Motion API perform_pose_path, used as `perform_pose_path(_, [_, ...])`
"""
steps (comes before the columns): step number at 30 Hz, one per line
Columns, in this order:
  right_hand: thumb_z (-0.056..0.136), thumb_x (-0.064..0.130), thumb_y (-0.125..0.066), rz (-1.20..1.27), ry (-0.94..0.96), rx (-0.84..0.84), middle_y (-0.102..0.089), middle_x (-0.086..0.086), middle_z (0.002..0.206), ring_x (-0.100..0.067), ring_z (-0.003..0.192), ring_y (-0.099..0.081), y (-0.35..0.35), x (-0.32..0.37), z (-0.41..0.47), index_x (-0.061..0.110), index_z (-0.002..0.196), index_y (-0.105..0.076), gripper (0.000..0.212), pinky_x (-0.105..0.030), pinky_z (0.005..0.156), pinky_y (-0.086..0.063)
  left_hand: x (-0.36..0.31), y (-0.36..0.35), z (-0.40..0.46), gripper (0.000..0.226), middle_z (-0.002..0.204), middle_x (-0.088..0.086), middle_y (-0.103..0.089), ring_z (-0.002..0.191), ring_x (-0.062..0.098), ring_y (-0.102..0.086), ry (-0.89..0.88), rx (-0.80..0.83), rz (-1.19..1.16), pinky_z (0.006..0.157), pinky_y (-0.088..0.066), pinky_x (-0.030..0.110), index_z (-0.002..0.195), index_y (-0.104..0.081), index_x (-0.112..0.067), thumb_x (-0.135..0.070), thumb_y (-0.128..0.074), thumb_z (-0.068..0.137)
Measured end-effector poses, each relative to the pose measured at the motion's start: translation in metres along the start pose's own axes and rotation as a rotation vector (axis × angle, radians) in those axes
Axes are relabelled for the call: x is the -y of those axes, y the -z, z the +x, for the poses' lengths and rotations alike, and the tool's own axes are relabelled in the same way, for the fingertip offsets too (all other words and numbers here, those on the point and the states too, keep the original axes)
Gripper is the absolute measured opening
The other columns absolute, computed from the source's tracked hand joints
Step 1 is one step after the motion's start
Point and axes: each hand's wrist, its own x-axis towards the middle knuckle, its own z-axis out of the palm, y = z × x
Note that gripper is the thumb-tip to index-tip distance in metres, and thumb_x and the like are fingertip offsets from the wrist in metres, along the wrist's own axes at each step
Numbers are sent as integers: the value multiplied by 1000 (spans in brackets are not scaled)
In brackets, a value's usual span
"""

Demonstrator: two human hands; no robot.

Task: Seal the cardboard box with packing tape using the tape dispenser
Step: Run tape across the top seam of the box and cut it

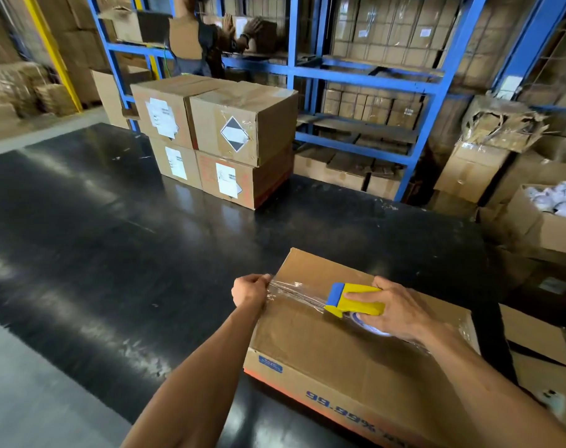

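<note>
A closed cardboard box (333, 360) with blue print on its near side lies on the black table (113, 240) at the lower right. My right hand (394, 310) grips a yellow and blue tape dispenser (352, 300) resting on the box's top. A strip of clear packing tape (294, 291) stretches from the dispenser leftward to the box's left edge. There my left hand (249, 291) pinches the tape's free end against the upper left edge of the box.
Several sealed, labelled boxes (223, 137) are stacked at the table's far side. Blue shelving (365, 76) full of cartons stands behind, where another person (210, 40) handles a box. Open cartons (540, 215) sit right of the table.
</note>
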Motion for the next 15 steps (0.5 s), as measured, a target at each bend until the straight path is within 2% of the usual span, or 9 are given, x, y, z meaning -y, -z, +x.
perform_pose_path(6, [82, 59, -65, -18, -4, 50, -49, 4, 99, -15, 87, -56, -10, -9, 7, 64, 126, -50, 46, -24, 65, -43, 16, -8, 10, 11, 85, -1, -75, 75, 12, -66, 20, -1, 20, 78, -52, 29, 90, -80, -20, -29, -74, 88])
perform_pose_path(8, [83, 58, -64, -21, 5, 51, -50, 4, 100, -15, 87, -56, -13, -10, 8, 65, 126, -50, 46, -25, 66, -47, 17, -9, 13, 20, 96, 4, -76, 84, 18, -68, 27, -2, 25, 83, -54, 32, 99, -78, -18, -33, -75, 87])
perform_pose_path(9, [83, 58, -64, -22, 6, 49, -51, 4, 100, -15, 87, -57, -13, -10, 8, 64, 126, -50, 45, -26, 67, -48, 15, -9, 13, 37, 108, 8, -74, 95, 23, -68, 42, -6, 42, 89, -54, 35, 114, -73, -14, -36, -77, 85])
perform_pose_path(10, [83, 58, -65, -25, 4, 45, -51, 4, 99, -15, 86, -57, -13, -10, 8, 63, 126, -50, 45, -26, 66, -49, 14, -8, 15, 62, 120, 13, -69, 108, 29, -65, 67, -6, 77, 94, -52, 38, 133, -59, -10, -40, -78, 82])
perform_pose_path(11, [83, 58, -65, -26, 2, 41, -51, 5, 98, -14, 84, -55, -13, -10, 8, 62, 126, -51, 46, -24, 63, -47, 13, -5, 15, 84, 131, 17, -61, 119, 34, -59, 81, 1, 126, 99, -49, 41, 147, -39, -7, -41, -78, 82])
perform_pose_path(12, [83, 59, -66, -21, 1, 39, -49, 6, 97, -13, 83, -53, -13, -10, 9, 61, 127, -52, 46, -19, 60, -43, 14, -3, 15, 93, 140, 19, -53, 126, 37, -53, 61, 5, 189, 103, -46, 43, 155, -21, -7, -38, -75, 85])
perform_pose_path(13, [82, 59, -66, -8, 0, 41, -48, 8, 96, -11, 81, -51, -13, -10, 9, 60, 127, -53, 46, -15, 58, -37, 15, 0, 13, 90, 147, 20, -46, 131, 38, -48, -8, 5, 269, 105, -42, 45, 157, -10, -9, -32, -67, 92])
perform_pose_path(15, [81, 59, -67, 9, 1, 40, -45, 10, 94, -10, 80, -46, -13, -9, 9, 60, 126, -55, 46, -11, 56, -27, 21, 1, 4, 68, 157, 17, -35, 138, 37, -39, -260, -7, 419, 110, -36, 46, 157, -12, -11, -20, -50, 101])
